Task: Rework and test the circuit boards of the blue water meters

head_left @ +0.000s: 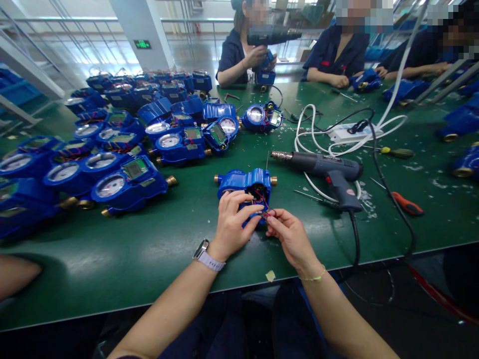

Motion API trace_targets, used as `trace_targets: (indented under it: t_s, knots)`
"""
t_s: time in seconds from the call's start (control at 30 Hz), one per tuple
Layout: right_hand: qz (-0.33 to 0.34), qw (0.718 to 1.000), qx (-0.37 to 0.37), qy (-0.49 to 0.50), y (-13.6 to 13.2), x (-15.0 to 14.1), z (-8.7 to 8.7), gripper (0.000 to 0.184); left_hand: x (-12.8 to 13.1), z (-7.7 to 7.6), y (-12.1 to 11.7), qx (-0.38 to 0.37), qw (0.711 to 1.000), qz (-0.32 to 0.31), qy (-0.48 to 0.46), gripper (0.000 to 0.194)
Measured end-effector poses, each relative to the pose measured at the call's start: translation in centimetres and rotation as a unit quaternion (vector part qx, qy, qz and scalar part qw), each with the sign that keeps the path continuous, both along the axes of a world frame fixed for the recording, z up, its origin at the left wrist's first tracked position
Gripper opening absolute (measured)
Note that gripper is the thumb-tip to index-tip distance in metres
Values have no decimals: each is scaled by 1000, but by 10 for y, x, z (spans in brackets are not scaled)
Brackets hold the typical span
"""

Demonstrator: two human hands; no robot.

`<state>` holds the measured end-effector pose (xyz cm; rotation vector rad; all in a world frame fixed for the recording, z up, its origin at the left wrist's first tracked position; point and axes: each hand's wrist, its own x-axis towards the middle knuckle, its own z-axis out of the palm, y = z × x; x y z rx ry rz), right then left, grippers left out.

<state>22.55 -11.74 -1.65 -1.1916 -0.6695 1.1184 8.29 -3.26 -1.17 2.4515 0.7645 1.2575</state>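
Observation:
In front of me on the green table lies a blue water meter (245, 178) with brass pipe ends, its housing open toward me and thin red and dark wires (266, 205) coming out. My left hand (234, 219) rests against the meter's near side, its thumb and forefinger pinched on the wires. From the right, my right hand (286, 230) pinches the same wires between thumb and fingertips, close to the left fingertips. The exact wire ends are hidden by the fingers.
A heat gun (325, 172) lies to the right, near a white power strip (352, 132), a yellow-handled screwdriver (398, 152) and an orange-handled screwdriver (407, 203). Many blue meters (130, 174) crowd the left. Co-workers (239, 65) sit across the table. Another person's arm (17, 275) shows at left.

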Motion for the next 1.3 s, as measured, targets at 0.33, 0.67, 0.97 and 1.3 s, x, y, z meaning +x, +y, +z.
trace_targets:
  t_s: [0.33,0.67,0.97,1.3]
  knots:
    - [3,999,12,-48,6,-3,-4,14,4,-3,1,-12,999,-25,18,6]
    - [15,1000,11,-6,2,7,-2,16,-2,1,3,-49,997,-42,-40,22]
    - [38,999,15,-2,-1,5,-3,15,2,-2,1,17,999,-34,36,25]
    - [3,995,48,-83,1,2,-5,16,4,-1,-1,-6,999,-11,45,9]
